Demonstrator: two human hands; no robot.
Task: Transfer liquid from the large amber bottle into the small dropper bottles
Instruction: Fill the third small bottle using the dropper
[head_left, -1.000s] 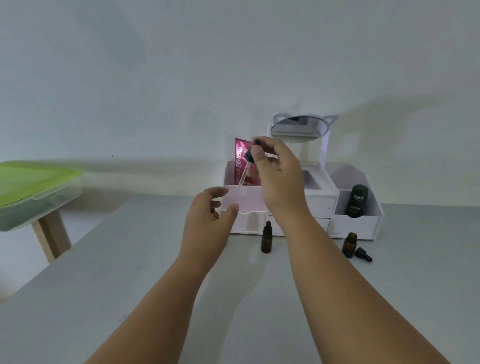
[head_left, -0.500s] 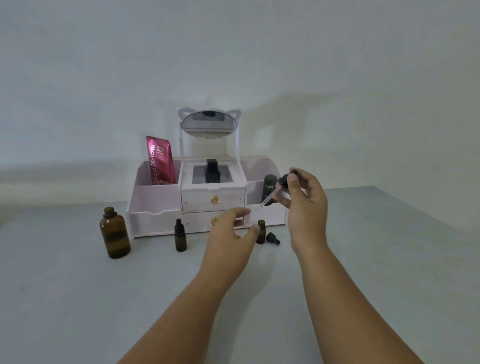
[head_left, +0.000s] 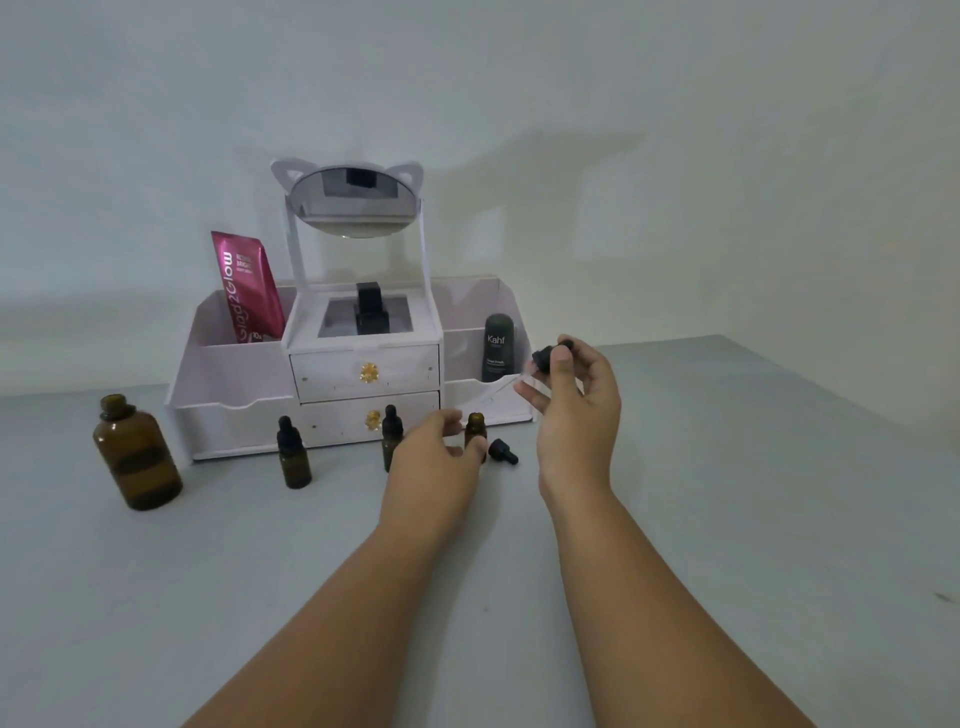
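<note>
The large amber bottle (head_left: 136, 457) stands uncapped at the left of the table. Two capped small dropper bottles (head_left: 293, 453) (head_left: 391, 432) stand in front of the organizer. A third small bottle (head_left: 475, 428) stands open, and my left hand (head_left: 434, 457) curls beside it, fingertips touching or nearly touching it. My right hand (head_left: 574, 410) pinches a black-bulbed glass dropper (head_left: 545, 358) above and right of that open bottle, its tip pointing down-left. A loose black dropper cap (head_left: 503, 451) lies on the table between my hands.
A white organizer (head_left: 234, 374) with two drawers and a cat-ear mirror (head_left: 354, 200) stands at the back. It holds a pink tube (head_left: 247, 288), a black box and a dark Kahf bottle (head_left: 497, 347). The grey table (head_left: 727, 493) ends at the right.
The view swung right, away from a green-lidded box, then steadied. My right hand carried the dropper from near the pink tube to above the open small bottle. My left hand reached that bottle.
</note>
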